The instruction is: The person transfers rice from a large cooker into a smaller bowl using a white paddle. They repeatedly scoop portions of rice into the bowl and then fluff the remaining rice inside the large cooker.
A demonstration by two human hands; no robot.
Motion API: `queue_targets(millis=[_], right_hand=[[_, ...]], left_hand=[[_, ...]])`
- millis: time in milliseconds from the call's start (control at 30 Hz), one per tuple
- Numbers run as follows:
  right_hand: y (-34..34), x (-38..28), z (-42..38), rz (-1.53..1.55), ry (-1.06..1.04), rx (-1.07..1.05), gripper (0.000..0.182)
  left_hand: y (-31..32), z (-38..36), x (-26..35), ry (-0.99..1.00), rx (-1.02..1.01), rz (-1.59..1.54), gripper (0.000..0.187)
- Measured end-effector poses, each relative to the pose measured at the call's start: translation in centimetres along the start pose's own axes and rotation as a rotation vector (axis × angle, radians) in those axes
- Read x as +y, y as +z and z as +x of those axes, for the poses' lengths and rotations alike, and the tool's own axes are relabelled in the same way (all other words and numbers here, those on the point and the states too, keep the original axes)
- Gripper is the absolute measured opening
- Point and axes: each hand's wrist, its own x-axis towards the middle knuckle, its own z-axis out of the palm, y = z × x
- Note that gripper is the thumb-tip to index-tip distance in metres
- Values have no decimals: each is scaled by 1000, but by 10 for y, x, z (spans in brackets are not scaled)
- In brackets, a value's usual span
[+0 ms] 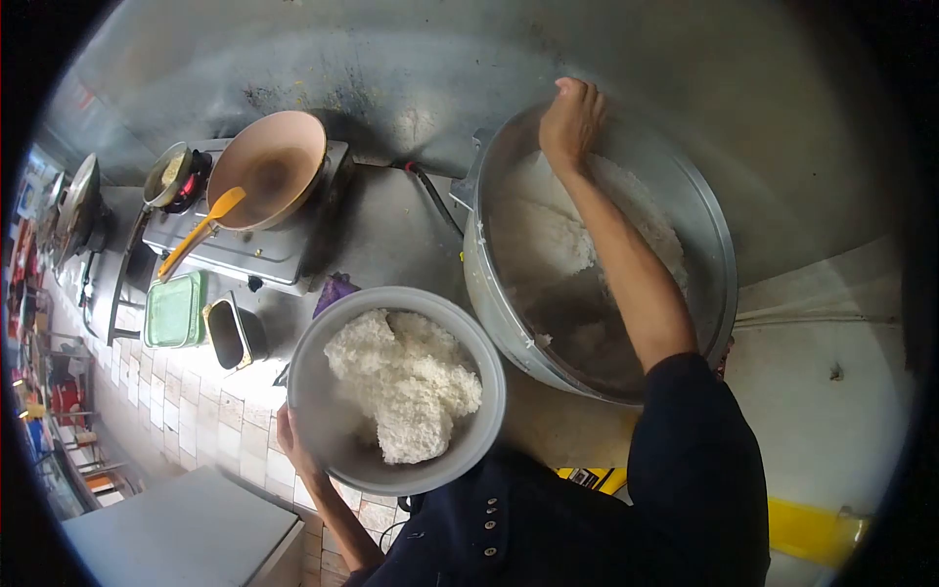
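Observation:
My left hand (293,440) is closed on the side of a round grey inner pot (494,377), tilted toward me. Clumps of cooked white rice (425,391) lie inside it. To its right stands a large metal cooking pot (719,225) with more white rice (558,240) along its far side and a dark, steamy hollow nearer me. My right hand (572,122) reaches over that pot to its far rim, fingers curled; whatever it may grip is hidden.
A gas stove (254,249) on the left carries a wide pan (269,171) with an orange spatula (201,230) across it, and a small pan (168,174). A green-lidded container (176,311) and a metal tin (235,333) sit at the counter edge. A white cabinet top (186,533) is lower left.

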Motion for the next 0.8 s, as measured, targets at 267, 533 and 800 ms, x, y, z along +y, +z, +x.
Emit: queue_targets(millis=[267, 533, 800], right_hand=[[7, 3, -7, -129, 123, -6, 21], [-46, -19, 0, 215, 147, -349, 18], [-107, -62, 16, -620, -958, -1323, 14]], left_hand=[[0, 0, 0, 19, 18, -10, 38], [-5, 2, -7, 31, 38, -12, 36], [-11, 6, -30, -13, 92, -51, 38]])
